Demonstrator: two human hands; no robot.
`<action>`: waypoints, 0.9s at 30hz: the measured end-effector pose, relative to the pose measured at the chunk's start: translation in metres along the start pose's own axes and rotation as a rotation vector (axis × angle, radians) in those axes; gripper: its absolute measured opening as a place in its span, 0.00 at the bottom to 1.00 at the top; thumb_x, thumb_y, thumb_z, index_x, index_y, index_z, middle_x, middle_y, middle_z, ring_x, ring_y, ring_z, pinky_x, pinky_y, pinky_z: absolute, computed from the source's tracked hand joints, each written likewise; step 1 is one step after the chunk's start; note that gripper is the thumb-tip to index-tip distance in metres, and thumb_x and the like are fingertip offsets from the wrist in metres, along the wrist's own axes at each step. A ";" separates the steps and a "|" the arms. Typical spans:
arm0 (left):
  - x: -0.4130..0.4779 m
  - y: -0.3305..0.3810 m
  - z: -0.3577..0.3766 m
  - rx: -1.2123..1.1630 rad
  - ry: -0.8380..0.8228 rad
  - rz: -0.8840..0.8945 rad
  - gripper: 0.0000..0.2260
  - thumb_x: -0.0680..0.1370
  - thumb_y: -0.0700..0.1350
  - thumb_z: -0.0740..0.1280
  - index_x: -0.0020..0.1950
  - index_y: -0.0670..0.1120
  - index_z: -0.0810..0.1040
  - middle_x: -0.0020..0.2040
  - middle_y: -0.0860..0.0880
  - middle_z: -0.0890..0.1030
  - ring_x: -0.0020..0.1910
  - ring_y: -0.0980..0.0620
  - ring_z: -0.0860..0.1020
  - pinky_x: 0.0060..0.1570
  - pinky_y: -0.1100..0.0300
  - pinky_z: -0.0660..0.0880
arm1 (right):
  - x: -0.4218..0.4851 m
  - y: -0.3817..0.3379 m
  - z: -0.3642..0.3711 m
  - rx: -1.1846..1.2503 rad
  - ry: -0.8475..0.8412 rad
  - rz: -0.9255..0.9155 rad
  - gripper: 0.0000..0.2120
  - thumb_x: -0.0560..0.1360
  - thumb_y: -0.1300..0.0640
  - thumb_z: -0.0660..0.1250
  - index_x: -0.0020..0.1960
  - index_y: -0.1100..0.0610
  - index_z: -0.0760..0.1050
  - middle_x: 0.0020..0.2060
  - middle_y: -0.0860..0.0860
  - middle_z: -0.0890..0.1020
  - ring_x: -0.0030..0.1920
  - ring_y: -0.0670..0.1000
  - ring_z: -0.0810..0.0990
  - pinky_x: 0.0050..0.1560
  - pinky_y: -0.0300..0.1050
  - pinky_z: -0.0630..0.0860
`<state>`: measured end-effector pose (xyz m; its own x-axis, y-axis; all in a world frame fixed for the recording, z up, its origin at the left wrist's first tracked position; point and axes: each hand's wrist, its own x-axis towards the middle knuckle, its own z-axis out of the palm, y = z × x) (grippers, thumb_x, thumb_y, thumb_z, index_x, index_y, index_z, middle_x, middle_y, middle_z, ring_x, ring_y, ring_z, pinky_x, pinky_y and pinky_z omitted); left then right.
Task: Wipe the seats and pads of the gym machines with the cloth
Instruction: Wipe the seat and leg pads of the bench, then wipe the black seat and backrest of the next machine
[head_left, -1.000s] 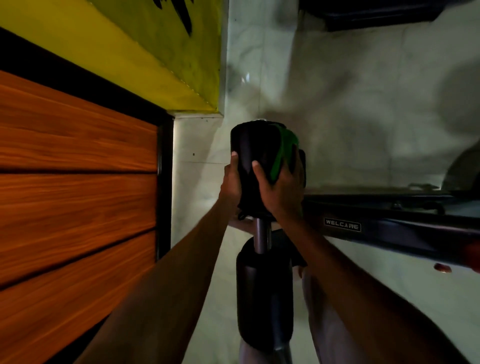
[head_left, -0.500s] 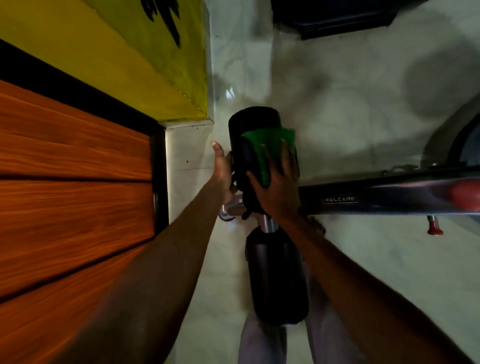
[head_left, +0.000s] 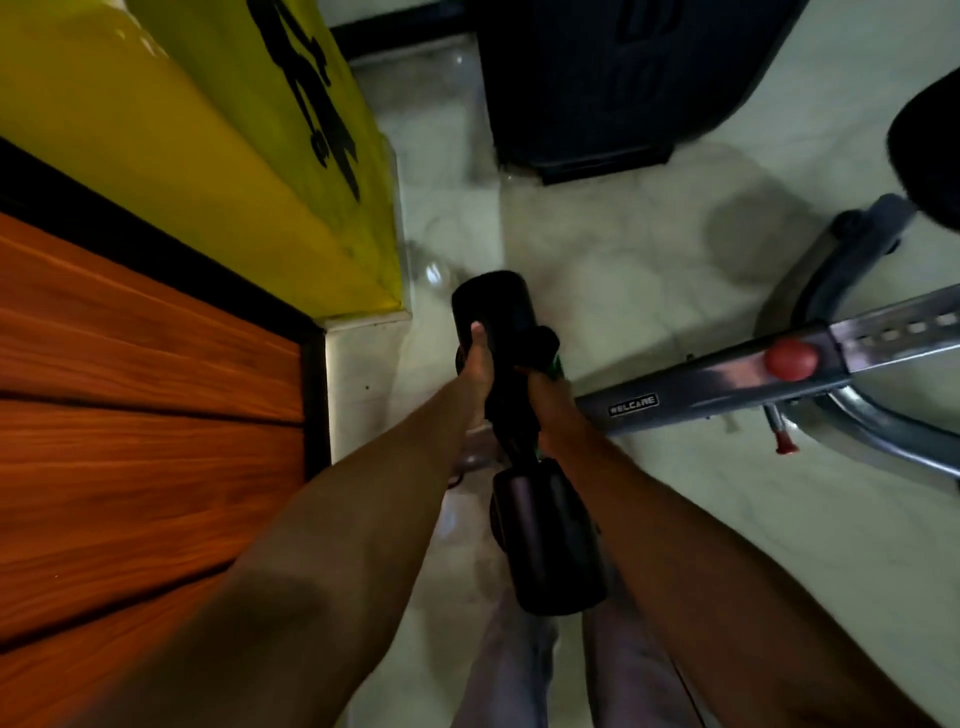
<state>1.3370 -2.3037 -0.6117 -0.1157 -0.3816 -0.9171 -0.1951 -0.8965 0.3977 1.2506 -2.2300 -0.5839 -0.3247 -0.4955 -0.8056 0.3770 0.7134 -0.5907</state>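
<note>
A black upper roller pad (head_left: 493, 312) stands on a post above a second black roller pad (head_left: 550, 545). My left hand (head_left: 478, 366) holds the upper pad's left side, with the thumb lying up along it. On the pad's right side, my right hand (head_left: 543, 389) is mostly hidden behind it. That hand holds the green cloth (head_left: 556, 366) against the pad, and only a small green edge shows.
A grey machine arm (head_left: 727, 379) marked WELCARE, with a red knob (head_left: 792, 358), runs off to the right above chrome tubing (head_left: 883, 441). An orange wood-panel wall (head_left: 145, 415) and a yellow wall (head_left: 208, 156) stand close on the left. A dark machine base (head_left: 597, 104) sits on the pale floor ahead.
My right hand has slid the green cloth from the top front of the upper pad down round its right side. The view has tilted, so more of the floor and machine arm shows.
</note>
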 end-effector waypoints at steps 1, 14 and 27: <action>-0.017 0.005 0.007 -0.007 -0.003 0.017 0.48 0.66 0.81 0.56 0.74 0.48 0.70 0.67 0.43 0.76 0.65 0.39 0.76 0.65 0.44 0.74 | -0.011 -0.006 -0.011 0.090 -0.055 0.000 0.15 0.80 0.58 0.67 0.64 0.64 0.76 0.54 0.65 0.82 0.49 0.60 0.84 0.47 0.42 0.82; -0.288 0.121 0.185 0.346 -0.212 0.654 0.15 0.78 0.41 0.71 0.62 0.44 0.73 0.48 0.46 0.81 0.36 0.52 0.80 0.35 0.58 0.79 | -0.209 -0.193 -0.240 0.517 -0.178 -0.438 0.24 0.77 0.46 0.71 0.67 0.59 0.80 0.63 0.59 0.82 0.64 0.59 0.81 0.69 0.55 0.74; -0.519 0.044 0.472 0.568 -0.590 0.909 0.15 0.76 0.37 0.70 0.61 0.46 0.74 0.50 0.44 0.83 0.45 0.47 0.83 0.45 0.45 0.83 | -0.389 -0.165 -0.556 0.306 0.585 -0.786 0.13 0.78 0.55 0.72 0.60 0.58 0.82 0.48 0.51 0.87 0.48 0.52 0.87 0.52 0.48 0.83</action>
<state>0.9283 -2.0387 -0.1046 -0.8264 -0.5251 -0.2034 -0.1932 -0.0749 0.9783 0.8322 -1.8798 -0.1478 -0.9164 -0.3908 -0.0864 0.0539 0.0935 -0.9942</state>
